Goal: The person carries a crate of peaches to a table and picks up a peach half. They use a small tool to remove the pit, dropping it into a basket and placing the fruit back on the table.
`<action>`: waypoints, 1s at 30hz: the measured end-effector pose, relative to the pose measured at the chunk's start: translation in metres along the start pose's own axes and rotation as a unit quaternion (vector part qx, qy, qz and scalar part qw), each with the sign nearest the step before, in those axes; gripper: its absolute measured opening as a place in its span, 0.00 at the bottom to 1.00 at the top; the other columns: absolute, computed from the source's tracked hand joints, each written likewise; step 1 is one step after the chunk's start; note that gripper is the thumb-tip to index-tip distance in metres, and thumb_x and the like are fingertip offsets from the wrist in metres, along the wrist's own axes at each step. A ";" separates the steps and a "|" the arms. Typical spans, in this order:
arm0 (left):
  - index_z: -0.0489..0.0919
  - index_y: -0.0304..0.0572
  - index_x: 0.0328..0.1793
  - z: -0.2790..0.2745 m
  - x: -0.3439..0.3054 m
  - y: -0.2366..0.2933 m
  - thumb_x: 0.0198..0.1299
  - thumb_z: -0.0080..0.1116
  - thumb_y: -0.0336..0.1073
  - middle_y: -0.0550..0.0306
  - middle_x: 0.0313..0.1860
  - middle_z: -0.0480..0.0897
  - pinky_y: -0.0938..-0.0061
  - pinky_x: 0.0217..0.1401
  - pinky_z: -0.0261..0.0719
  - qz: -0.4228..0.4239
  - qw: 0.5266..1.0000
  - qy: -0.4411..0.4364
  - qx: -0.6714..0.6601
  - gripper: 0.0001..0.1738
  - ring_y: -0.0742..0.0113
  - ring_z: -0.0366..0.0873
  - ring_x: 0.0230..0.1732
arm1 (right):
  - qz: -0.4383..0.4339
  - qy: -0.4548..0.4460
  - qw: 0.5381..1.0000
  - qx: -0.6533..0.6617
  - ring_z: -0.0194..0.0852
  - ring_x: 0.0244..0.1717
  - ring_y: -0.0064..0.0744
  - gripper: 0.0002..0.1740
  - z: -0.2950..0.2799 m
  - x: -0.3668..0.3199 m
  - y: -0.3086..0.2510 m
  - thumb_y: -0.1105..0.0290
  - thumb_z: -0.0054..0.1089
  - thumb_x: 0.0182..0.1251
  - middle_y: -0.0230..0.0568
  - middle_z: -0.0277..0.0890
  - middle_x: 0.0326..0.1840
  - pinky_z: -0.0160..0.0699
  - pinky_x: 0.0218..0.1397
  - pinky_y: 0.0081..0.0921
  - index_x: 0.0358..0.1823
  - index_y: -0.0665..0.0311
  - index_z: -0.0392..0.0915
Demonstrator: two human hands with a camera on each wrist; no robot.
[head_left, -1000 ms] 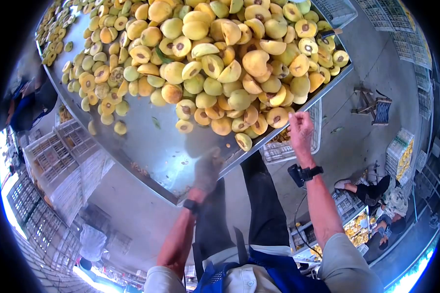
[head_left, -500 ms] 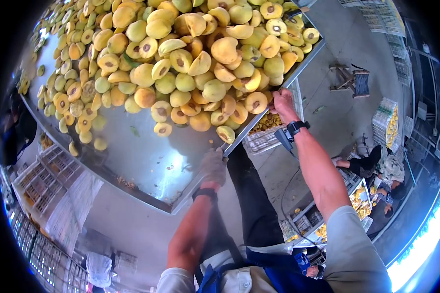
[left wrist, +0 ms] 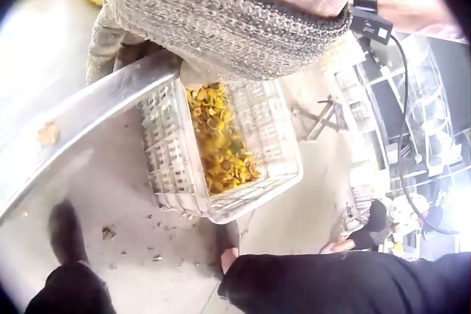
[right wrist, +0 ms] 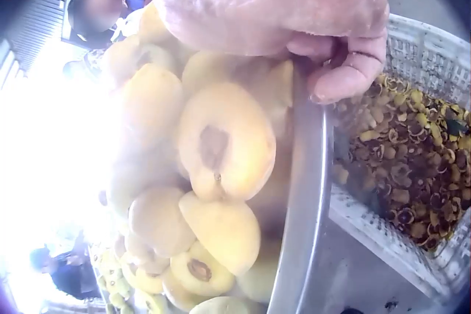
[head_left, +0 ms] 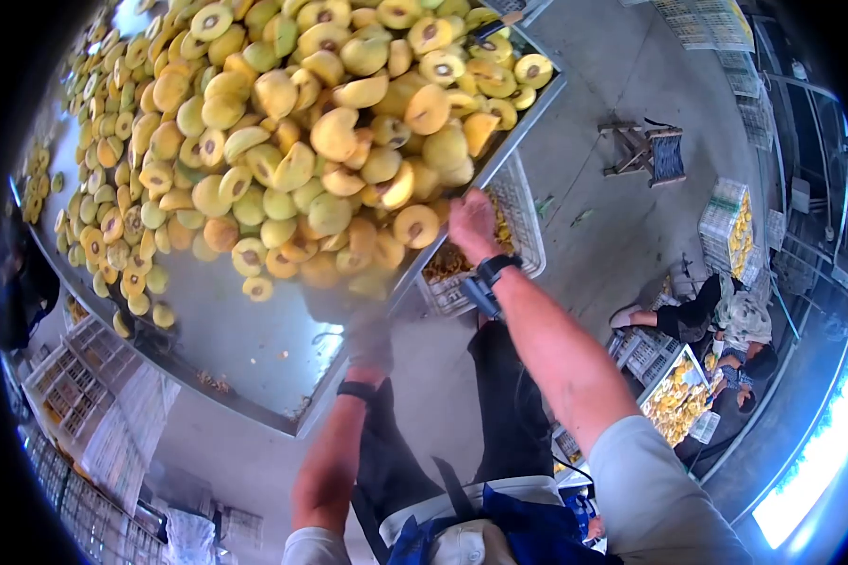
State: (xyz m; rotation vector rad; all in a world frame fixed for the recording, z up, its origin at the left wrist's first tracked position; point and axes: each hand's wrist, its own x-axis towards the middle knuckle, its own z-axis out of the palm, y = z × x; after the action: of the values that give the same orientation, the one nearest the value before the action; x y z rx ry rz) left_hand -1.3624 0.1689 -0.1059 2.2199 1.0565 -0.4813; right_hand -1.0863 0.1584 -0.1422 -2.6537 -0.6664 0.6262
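Note:
Halved yellow peaches (head_left: 330, 141) are heaped on a metal table (head_left: 226, 325) with a raised rim, many with brown pit hollows facing up. My left hand (head_left: 367, 344), in a grey knit glove, reaches over the near rim beside the lowest peaches; it is blurred in the head view. In the left wrist view, the glove (left wrist: 213, 27) covers the rim and its fingers point down inside the table; I cannot tell whether they hold anything. My bare right hand (head_left: 473, 224) is at the rim farther right, its fingers (right wrist: 349, 78) curled, with no object showing in them.
A white plastic crate (left wrist: 276, 192) with yellow-brown scraps stands on the floor below the rim. A knife (head_left: 495, 28) lies on the heap. Farther right are a folding stool (head_left: 645, 153), stacked crates (head_left: 725, 221) and a seated person (head_left: 740, 325).
The head view has turned, so the table and peaches sit farther left. My left hand has moved from the near rim toward the lowest peaches. My right hand stays at the rim with curled fingers.

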 end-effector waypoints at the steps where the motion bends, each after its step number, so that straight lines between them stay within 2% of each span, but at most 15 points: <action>1: 0.80 0.40 0.52 0.011 0.000 -0.006 0.60 0.60 0.29 0.43 0.46 0.82 0.53 0.50 0.81 0.013 0.997 -0.017 0.068 0.13 0.42 0.82 0.48 | -0.010 0.009 0.999 0.031 0.78 0.45 0.59 0.16 -0.007 -0.005 -0.006 0.63 0.51 0.69 0.61 0.78 0.38 0.77 0.52 0.47 0.30 0.69 0.77; 2: 0.80 0.40 0.52 0.009 0.000 -0.004 0.60 0.60 0.29 0.43 0.46 0.82 0.53 0.50 0.81 0.017 0.997 -0.008 0.073 0.13 0.42 0.82 0.48 | -0.122 -0.043 0.985 -0.117 0.78 0.47 0.56 0.13 0.007 0.002 0.011 0.66 0.51 0.68 0.58 0.78 0.41 0.77 0.52 0.45 0.33 0.69 0.77; 3: 0.80 0.40 0.53 0.007 -0.003 0.002 0.61 0.60 0.28 0.42 0.47 0.83 0.51 0.50 0.82 -0.010 1.000 0.014 0.023 0.13 0.41 0.83 0.48 | -0.032 -0.049 0.998 -0.010 0.78 0.48 0.54 0.10 -0.005 -0.001 -0.004 0.68 0.51 0.66 0.57 0.78 0.41 0.78 0.51 0.44 0.34 0.68 0.76; 4: 0.80 0.39 0.54 0.005 -0.002 0.007 0.62 0.60 0.27 0.42 0.48 0.83 0.50 0.50 0.82 -0.036 0.998 0.032 -0.029 0.14 0.40 0.83 0.48 | -0.133 -0.009 0.988 -0.076 0.79 0.44 0.53 0.10 0.018 -0.003 0.015 0.66 0.52 0.67 0.54 0.78 0.37 0.78 0.51 0.42 0.36 0.66 0.74; 5: 0.80 0.39 0.54 0.003 -0.001 0.012 0.62 0.60 0.27 0.42 0.48 0.83 0.50 0.50 0.82 -0.033 0.999 0.029 -0.025 0.14 0.40 0.83 0.48 | -0.021 0.031 0.995 0.097 0.80 0.40 0.51 0.10 0.045 -0.003 0.014 0.64 0.53 0.68 0.49 0.78 0.32 0.78 0.48 0.40 0.37 0.64 0.71; 6: 0.80 0.39 0.53 0.000 -0.002 0.016 0.62 0.58 0.28 0.41 0.49 0.83 0.51 0.50 0.82 -0.081 0.996 -0.001 -0.020 0.13 0.40 0.83 0.49 | 0.036 0.004 0.996 0.084 0.80 0.36 0.48 0.10 0.010 -0.008 -0.004 0.62 0.53 0.70 0.45 0.77 0.29 0.78 0.44 0.38 0.39 0.62 0.69; 7: 0.81 0.39 0.53 0.000 0.003 0.018 0.63 0.57 0.29 0.40 0.50 0.84 0.52 0.50 0.82 -0.131 0.991 -0.023 -0.017 0.13 0.39 0.83 0.50 | 0.022 -0.019 0.989 0.148 0.81 0.38 0.48 0.09 0.041 -0.004 0.010 0.63 0.53 0.70 0.46 0.79 0.31 0.79 0.42 0.39 0.40 0.61 0.69; 8: 0.81 0.39 0.53 0.002 0.008 0.018 0.63 0.57 0.29 0.40 0.50 0.84 0.52 0.50 0.82 -0.131 0.991 -0.018 -0.016 0.13 0.39 0.83 0.50 | -0.024 0.119 0.934 0.336 0.80 0.36 0.47 0.09 0.055 -0.008 0.016 0.63 0.55 0.69 0.45 0.77 0.30 0.80 0.41 0.37 0.40 0.61 0.69; 9: 0.80 0.39 0.54 0.007 0.006 0.014 0.62 0.59 0.29 0.39 0.51 0.83 0.51 0.50 0.82 -0.122 0.992 -0.006 0.008 0.14 0.38 0.83 0.51 | -0.025 0.118 0.933 0.338 0.80 0.36 0.47 0.09 0.044 -0.012 0.018 0.63 0.55 0.69 0.45 0.77 0.30 0.80 0.41 0.37 0.40 0.61 0.69; 13: 0.79 0.39 0.57 0.012 -0.003 0.013 0.60 0.64 0.28 0.39 0.62 0.79 0.52 0.51 0.84 -0.087 0.994 0.020 0.062 0.18 0.39 0.83 0.52 | 0.035 -0.031 0.987 0.155 0.77 0.31 0.37 0.07 -0.005 -0.009 -0.007 0.65 0.51 0.71 0.35 0.70 0.26 0.78 0.36 0.34 0.34 0.56 0.69; 16: 0.78 0.38 0.59 0.003 0.004 0.014 0.60 0.65 0.28 0.40 0.70 0.73 0.55 0.54 0.85 -0.089 0.994 -0.003 0.060 0.20 0.41 0.83 0.54 | 0.071 -0.083 0.939 0.325 0.80 0.32 0.42 0.10 0.001 -0.005 -0.001 0.63 0.50 0.72 0.36 0.74 0.25 0.77 0.38 0.33 0.33 0.58 0.68; 22: 0.79 0.39 0.55 -0.006 -0.004 0.024 0.59 0.63 0.26 0.40 0.64 0.76 0.54 0.59 0.82 -0.068 0.996 0.051 -0.008 0.17 0.42 0.80 0.61 | -0.157 0.017 0.986 0.058 0.80 0.40 0.47 0.08 0.007 -0.004 0.018 0.68 0.52 0.67 0.45 0.77 0.32 0.76 0.44 0.40 0.31 0.62 0.74; 23: 0.79 0.39 0.55 -0.007 -0.008 0.025 0.59 0.63 0.26 0.40 0.64 0.76 0.54 0.59 0.82 -0.078 0.995 0.052 -0.018 0.17 0.42 0.80 0.61 | -0.074 -0.046 0.995 0.044 0.79 0.44 0.51 0.07 -0.010 -0.005 0.005 0.70 0.52 0.64 0.50 0.78 0.34 0.76 0.46 0.41 0.31 0.64 0.76; 27: 0.79 0.40 0.51 0.006 -0.005 0.016 0.57 0.62 0.24 0.42 0.51 0.81 0.53 0.60 0.82 -0.053 0.990 0.130 0.009 0.15 0.41 0.80 0.58 | -0.169 -0.037 0.985 0.013 0.80 0.37 0.56 0.11 0.026 0.013 0.041 0.66 0.54 0.66 0.56 0.78 0.29 0.78 0.45 0.44 0.29 0.67 0.74; 30: 0.79 0.42 0.49 0.003 -0.005 0.015 0.56 0.65 0.26 0.44 0.46 0.82 0.53 0.55 0.81 -0.031 0.979 0.199 -0.001 0.14 0.43 0.82 0.52 | -0.030 -0.086 0.988 0.124 0.80 0.31 0.57 0.13 0.017 0.015 0.035 0.66 0.54 0.68 0.57 0.77 0.26 0.81 0.38 0.45 0.27 0.68 0.71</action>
State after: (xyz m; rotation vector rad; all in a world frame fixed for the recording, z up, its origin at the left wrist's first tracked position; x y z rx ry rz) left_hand -1.3536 0.1568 -0.0992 2.3433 1.3284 -0.0556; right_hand -1.0700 0.1408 -0.1764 -2.3612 -0.6663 0.8685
